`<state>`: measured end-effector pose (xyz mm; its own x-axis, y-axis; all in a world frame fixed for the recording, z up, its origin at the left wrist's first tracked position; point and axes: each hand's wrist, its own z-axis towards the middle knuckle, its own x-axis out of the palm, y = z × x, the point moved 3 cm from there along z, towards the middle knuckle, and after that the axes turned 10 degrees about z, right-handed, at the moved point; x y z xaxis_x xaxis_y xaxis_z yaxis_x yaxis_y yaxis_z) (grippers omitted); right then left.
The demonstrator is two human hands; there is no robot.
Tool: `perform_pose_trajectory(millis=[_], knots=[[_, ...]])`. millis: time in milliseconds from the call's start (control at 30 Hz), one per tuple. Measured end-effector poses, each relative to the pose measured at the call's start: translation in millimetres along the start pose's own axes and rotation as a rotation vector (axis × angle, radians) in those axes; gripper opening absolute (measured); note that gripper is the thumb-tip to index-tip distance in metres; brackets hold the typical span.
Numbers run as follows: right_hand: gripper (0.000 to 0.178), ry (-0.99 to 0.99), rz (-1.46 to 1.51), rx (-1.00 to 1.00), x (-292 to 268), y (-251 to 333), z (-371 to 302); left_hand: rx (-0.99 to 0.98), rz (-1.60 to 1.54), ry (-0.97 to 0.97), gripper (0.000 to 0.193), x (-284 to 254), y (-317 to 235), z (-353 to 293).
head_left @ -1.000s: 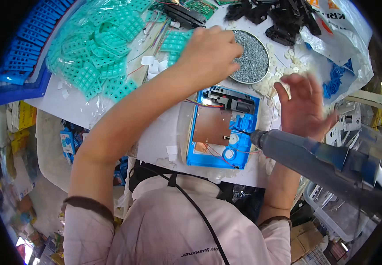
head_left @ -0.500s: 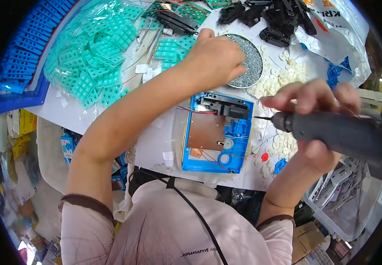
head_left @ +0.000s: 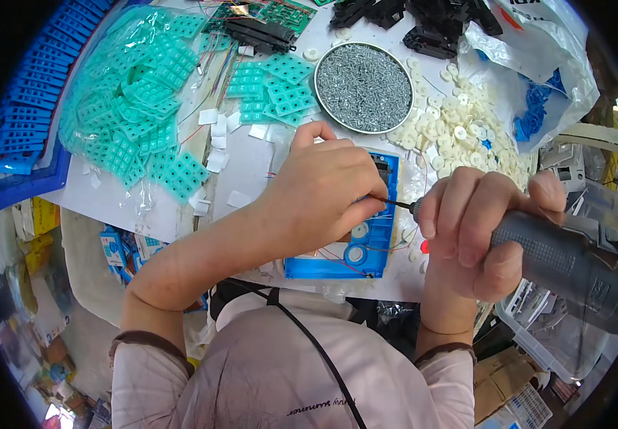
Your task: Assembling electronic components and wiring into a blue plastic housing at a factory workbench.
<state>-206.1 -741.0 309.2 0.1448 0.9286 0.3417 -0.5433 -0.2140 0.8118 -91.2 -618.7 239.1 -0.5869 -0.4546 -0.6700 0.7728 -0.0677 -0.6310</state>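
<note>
My right hand (head_left: 470,225) is wrapped round a dark grey electric screwdriver (head_left: 573,261), held roughly level with its thin bit pointing left. The bit's tip meets the pinched thumb and finger of my left hand (head_left: 327,182). Whatever lies in that pinch is too small or hidden to make out. Below my left hand is a blue plastic casing (head_left: 327,269), open side up, with thin red wires and round fittings inside. My hand covers much of its interior, including most of the board and the black part at its far end.
Beyond the casing stands a round dish (head_left: 317,89) full of small metal screws (head_left: 365,86). White plastic discs (head_left: 459,132) spread to its right. Teal keypads (head_left: 137,100) lie left, black parts (head_left: 430,43) and a green circuit board (head_left: 287,16) at the back. A plastic bin (head_left: 537,350) sits lower right.
My left hand has come from the screw dish back over the casing, its pinched fingertips now at the bit. My right hand has turned the screwdriver slightly and brought it closer to the left hand.
</note>
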Motion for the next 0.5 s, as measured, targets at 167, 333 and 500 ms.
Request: perform_pose_trajectory(millis=[167, 333, 500], knots=[[0.055, -0.054, -0.017, 0.033, 1.9, -5.9, -0.9, 0.085, 0.264, 0.092, 0.019, -7.5, -7.5, 5.5], [0.049, -0.183, -0.025, -0.056, -9.9, -17.3, 0.4, -0.024, 0.362, -0.012, 0.030, -4.2, -4.4, 6.9], [0.034, -0.222, -0.089, -0.096, -29.2, -46.2, 5.9, -0.014, 0.448, 0.043, 0.033, 5.3, 9.7, -5.9]])
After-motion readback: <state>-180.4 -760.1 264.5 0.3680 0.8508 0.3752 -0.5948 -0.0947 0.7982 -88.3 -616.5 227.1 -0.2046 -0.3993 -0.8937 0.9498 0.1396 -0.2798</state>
